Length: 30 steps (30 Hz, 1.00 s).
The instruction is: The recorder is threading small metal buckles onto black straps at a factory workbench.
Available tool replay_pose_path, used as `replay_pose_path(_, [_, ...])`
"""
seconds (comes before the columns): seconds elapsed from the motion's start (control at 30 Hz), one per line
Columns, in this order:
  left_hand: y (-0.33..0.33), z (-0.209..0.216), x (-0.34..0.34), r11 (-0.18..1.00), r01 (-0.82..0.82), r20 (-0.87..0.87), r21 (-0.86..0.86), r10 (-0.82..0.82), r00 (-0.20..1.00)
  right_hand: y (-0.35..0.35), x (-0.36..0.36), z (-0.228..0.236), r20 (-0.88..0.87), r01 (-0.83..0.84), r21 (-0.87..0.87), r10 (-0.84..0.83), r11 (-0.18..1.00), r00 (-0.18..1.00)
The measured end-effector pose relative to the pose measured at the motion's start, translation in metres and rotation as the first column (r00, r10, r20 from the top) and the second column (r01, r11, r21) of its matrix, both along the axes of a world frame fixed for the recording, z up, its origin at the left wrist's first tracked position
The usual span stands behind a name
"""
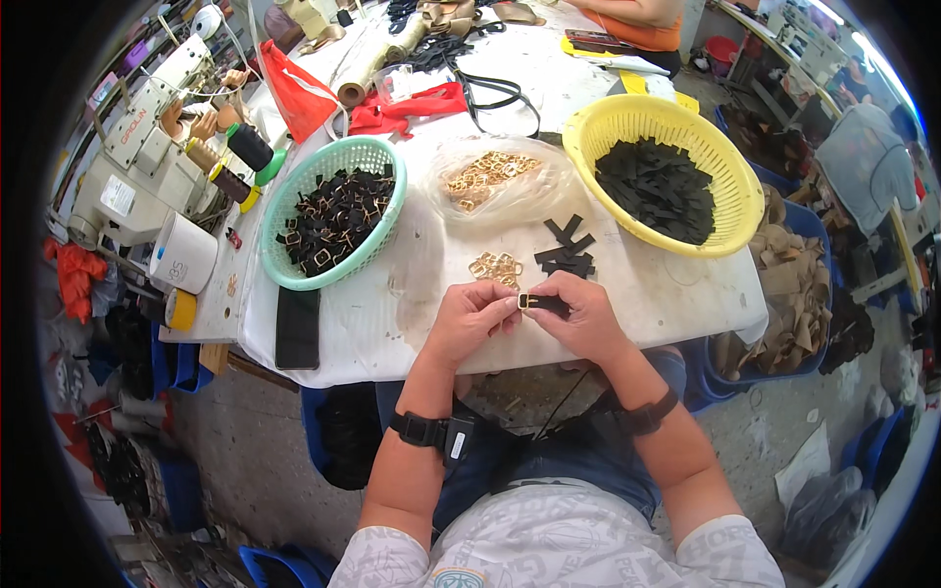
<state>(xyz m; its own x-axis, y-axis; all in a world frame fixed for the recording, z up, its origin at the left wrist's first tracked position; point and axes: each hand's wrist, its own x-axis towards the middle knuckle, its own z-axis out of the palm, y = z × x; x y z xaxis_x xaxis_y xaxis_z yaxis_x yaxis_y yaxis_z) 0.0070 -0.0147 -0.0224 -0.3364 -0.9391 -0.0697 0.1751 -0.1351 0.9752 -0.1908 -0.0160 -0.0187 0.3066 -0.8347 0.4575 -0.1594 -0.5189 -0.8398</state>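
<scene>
Near the front edge of the table, my left hand pinches a small gold buckle. My right hand grips a short black strap piece, whose end meets the buckle; whether it passes through the frame is too small to tell. Just beyond my fingers lie a small heap of loose gold buckles and a stack of cut black strips. Farther back, a clear plastic bag holds more gold buckles. A yellow basket of black strips stands at the right, and a green basket of strips with buckles at the left.
A black phone lies at the table's left front edge. Sewing machines and thread cones stand to the left. Red cloth and black straps lie at the back, where another person's arm shows. A blue bin of brown pieces sits at right.
</scene>
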Motion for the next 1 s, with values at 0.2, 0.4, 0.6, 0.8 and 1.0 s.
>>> replay_pose_path(0.2, [0.0,0.0,-0.002,1.0,-0.023,-0.019,0.011,0.024,1.0,0.0,0.0,-0.002,0.006,-0.002,0.008,0.002,1.0,1.0])
replay_pose_path(0.4, [0.001,0.002,-0.003,0.999,-0.039,-0.012,-0.001,0.039,0.999,0.0,-0.001,-0.003,-0.027,0.0,0.03,0.001,1.0,1.0])
replay_pose_path(0.6, [0.002,0.004,-0.007,0.997,-0.08,-0.074,-0.014,0.079,0.994,0.0,0.0,-0.004,-0.069,-0.001,-0.021,-0.001,1.0,0.998])
replay_pose_path(0.8, [0.0,0.004,-0.005,0.995,-0.103,0.047,-0.019,0.104,0.993,0.0,0.002,-0.005,-0.11,-0.002,-0.113,-0.01,0.994,0.994])
replay_pose_path(1.0, [0.0,0.012,-0.011,0.994,-0.106,0.033,0.019,0.106,0.994,-0.002,0.002,-0.008,-0.145,0.009,-0.174,-0.034,0.985,0.989])
